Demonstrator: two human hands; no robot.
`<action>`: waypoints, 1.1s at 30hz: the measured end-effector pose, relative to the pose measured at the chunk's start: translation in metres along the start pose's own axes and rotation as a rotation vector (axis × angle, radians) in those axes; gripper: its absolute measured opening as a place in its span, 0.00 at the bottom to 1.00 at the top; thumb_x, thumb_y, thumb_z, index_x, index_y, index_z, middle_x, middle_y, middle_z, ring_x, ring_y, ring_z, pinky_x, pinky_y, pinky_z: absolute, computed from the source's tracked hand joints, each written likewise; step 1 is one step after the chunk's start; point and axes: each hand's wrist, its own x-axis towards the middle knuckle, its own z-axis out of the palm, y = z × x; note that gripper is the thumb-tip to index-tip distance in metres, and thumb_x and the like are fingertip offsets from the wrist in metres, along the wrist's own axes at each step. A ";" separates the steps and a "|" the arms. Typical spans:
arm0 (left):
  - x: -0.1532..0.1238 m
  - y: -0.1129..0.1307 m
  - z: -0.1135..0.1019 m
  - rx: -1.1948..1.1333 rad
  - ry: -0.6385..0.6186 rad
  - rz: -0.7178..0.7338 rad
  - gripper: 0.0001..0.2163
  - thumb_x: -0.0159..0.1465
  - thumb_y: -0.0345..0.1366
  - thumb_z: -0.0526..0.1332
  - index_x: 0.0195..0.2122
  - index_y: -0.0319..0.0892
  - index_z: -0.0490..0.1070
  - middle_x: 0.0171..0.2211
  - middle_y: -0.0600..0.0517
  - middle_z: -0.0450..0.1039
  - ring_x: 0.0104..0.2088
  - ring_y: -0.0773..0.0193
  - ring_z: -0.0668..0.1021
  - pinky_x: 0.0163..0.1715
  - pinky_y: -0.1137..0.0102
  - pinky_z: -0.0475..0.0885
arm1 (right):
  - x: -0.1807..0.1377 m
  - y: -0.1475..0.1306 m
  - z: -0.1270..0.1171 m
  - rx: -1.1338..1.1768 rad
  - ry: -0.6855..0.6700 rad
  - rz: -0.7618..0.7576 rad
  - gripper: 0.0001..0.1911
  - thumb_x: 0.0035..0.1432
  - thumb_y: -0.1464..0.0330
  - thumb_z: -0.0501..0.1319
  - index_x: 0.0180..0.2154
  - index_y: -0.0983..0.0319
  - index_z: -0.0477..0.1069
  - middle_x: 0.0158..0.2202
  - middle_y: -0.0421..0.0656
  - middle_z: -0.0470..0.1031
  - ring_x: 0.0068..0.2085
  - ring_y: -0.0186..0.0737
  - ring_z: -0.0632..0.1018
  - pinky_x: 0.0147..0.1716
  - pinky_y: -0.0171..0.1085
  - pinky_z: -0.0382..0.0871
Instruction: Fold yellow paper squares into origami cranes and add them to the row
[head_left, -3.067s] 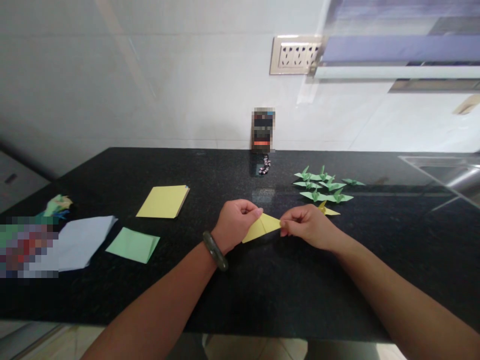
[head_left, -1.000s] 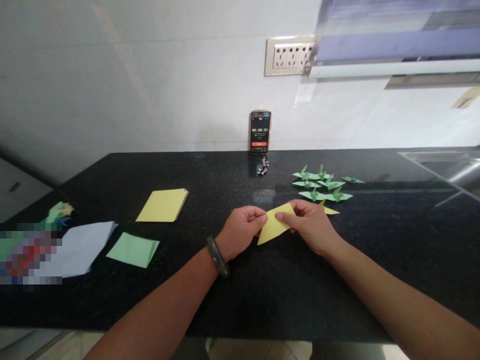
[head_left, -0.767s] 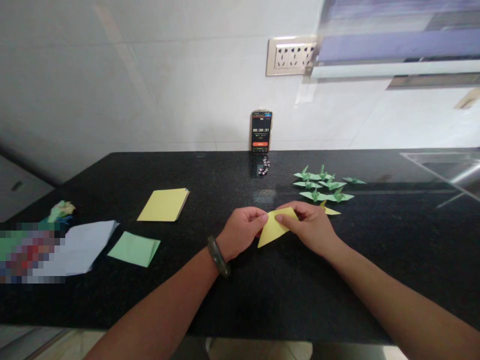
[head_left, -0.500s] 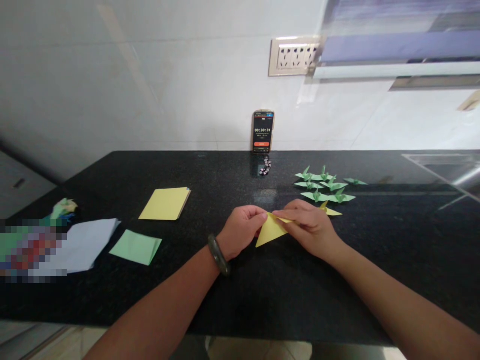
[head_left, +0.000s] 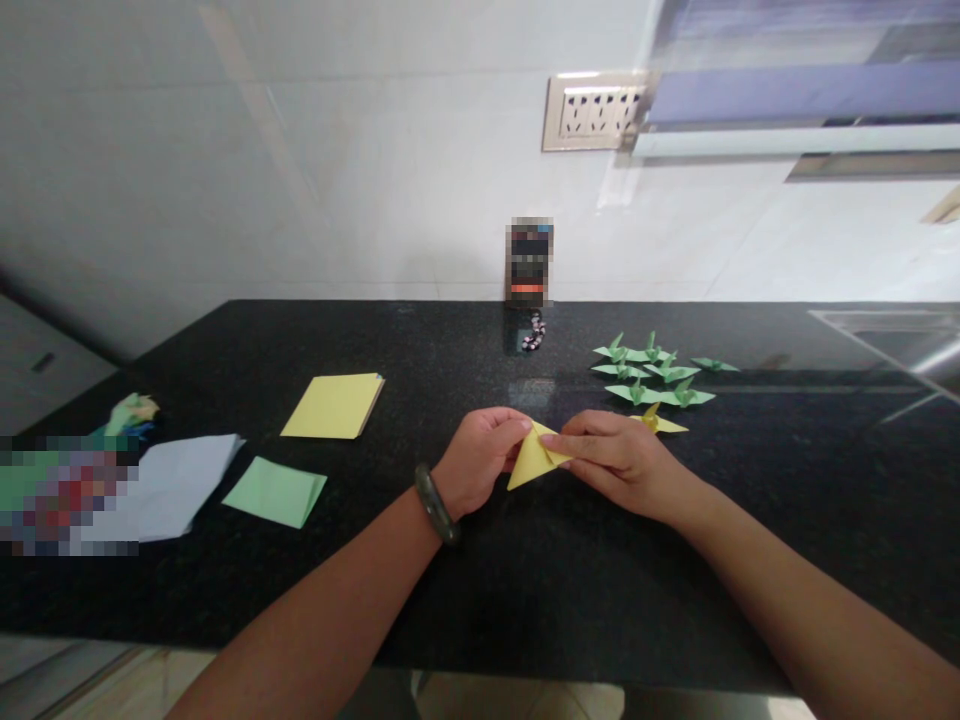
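Yellow paper (head_left: 528,464): between the hands, over the desk (head_left: 487,600)
Left hand (head_left: 478,458): pinching its upper corner
Right hand (head_left: 619,462): fingers gripping its right tip
Fold: apparently a flap being turned and pressed
Crease: next move likely calls for matched edges, firm pressure

A speckled black desk (head_left: 570,600) carries white paper sheets (head_left: 176,475), a square yellow paper stack (head_left: 333,406), folded light-green paper (head_left: 270,491), green paper cranes (head_left: 670,373) and a yellow paper crane (head_left: 655,421).
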 end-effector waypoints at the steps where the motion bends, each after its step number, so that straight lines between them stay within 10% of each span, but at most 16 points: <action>1: 0.000 0.000 0.000 -0.002 -0.006 0.000 0.04 0.52 0.33 0.59 0.26 0.37 0.68 0.19 0.54 0.69 0.19 0.71 0.70 0.19 0.75 0.63 | 0.000 0.000 0.000 0.003 0.000 -0.002 0.16 0.59 0.72 0.54 0.49 0.58 0.69 0.35 0.45 0.71 0.34 0.34 0.72 0.32 0.34 0.67; 20: 0.000 0.001 -0.002 0.153 -0.031 0.023 0.08 0.54 0.36 0.60 0.30 0.36 0.74 0.23 0.52 0.72 0.24 0.69 0.73 0.25 0.74 0.68 | 0.002 -0.006 0.005 -0.027 0.152 0.262 0.12 0.59 0.70 0.53 0.41 0.62 0.73 0.38 0.44 0.79 0.36 0.37 0.79 0.36 0.34 0.73; 33: -0.001 0.001 -0.002 0.122 -0.025 0.034 0.07 0.53 0.34 0.60 0.28 0.36 0.74 0.21 0.52 0.71 0.21 0.71 0.72 0.22 0.75 0.66 | 0.003 -0.006 0.002 0.030 0.195 0.094 0.13 0.58 0.73 0.54 0.43 0.60 0.73 0.33 0.45 0.74 0.33 0.34 0.75 0.30 0.32 0.70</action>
